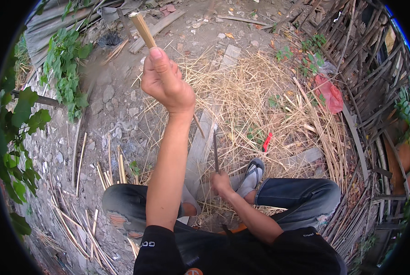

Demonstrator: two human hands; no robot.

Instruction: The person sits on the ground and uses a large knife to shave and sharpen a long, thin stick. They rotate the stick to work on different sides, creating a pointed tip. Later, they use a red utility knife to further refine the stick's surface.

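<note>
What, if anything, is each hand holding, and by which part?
The left hand grips a pale wooden stick below its protruding tip. The right hand holds a dark, narrow tool by its near end, hidden in the fist.

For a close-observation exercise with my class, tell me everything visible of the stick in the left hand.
The stick is straight, slender and pale yellow-brown, resembling split bamboo or wood, with a whitish, blunt end. It is held raised, slanting in the picture so that this end points up and left. The left hand closes its grip around it, hiding part. A darker length beside the wrist may be its other end.
</note>
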